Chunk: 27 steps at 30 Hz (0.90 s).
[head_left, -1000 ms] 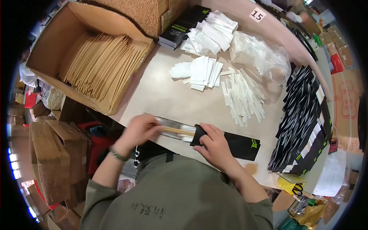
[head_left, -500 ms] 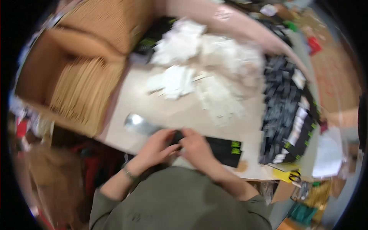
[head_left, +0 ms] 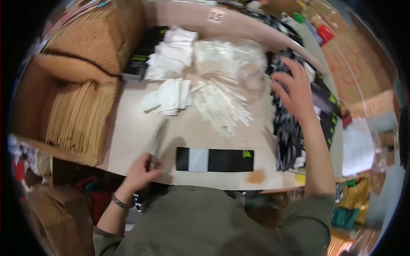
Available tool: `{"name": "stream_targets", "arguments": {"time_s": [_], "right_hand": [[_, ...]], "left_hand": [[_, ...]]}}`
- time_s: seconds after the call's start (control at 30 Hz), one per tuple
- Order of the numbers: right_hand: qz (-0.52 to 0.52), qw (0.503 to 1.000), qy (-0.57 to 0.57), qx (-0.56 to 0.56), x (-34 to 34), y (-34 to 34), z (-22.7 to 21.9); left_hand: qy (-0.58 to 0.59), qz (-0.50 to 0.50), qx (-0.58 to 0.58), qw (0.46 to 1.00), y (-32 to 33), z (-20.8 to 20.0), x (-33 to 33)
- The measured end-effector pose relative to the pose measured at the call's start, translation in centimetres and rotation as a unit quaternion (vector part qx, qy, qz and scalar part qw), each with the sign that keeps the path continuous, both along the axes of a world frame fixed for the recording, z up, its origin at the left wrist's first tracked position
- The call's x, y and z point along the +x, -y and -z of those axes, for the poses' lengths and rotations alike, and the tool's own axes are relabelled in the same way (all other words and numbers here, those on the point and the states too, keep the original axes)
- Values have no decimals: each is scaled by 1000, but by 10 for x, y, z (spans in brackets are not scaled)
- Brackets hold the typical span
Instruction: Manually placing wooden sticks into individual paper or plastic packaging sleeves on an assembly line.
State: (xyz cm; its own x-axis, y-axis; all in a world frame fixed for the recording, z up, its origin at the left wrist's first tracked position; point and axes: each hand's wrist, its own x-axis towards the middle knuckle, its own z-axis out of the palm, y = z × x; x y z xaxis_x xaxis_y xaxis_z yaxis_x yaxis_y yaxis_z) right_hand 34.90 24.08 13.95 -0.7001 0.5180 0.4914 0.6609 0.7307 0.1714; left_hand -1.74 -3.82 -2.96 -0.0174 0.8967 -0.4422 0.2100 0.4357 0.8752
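Observation:
My left hand [head_left: 139,174], near the front left of the table, is closed around one end of a long thin grey tool [head_left: 159,135] with a shiny surface. Its far end points away from me. To its right a flat black strip [head_left: 226,160] with green print and a white band [head_left: 198,160] across it lies on the table, touched by neither hand. My right hand [head_left: 297,87] is raised over a long pile of black folded pieces [head_left: 285,123] at the right, fingers spread and nothing visible in them.
An open carton [head_left: 100,132] filled with upright brown sheets stands at the left. Further back are white cards [head_left: 171,96], white paper slips [head_left: 173,53], off-white strips [head_left: 220,104] and a clear plastic bag [head_left: 228,55]. A raised border [head_left: 179,13] closes the table's far side.
My hands have come apart and let go of the black strip, which now lies flat. The left moved left with the tool; the right reached far right over the black pile. The view shifted.

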Motion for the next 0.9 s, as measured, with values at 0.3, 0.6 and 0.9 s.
{"name": "stream_targets", "arguments": {"time_s": [0.3,0.6,0.9], "right_hand": [[-185,900,-9,-395,-82,155,169],[51,902,6,-429,-120,182,174],[98,852,-53,-512,-136,174,185]], "left_hand": [[340,62,-72,936,-19,-2,62],[-330,-15,114,937,7,0,27],[-365,182,162,899,4,-22,8]]}}
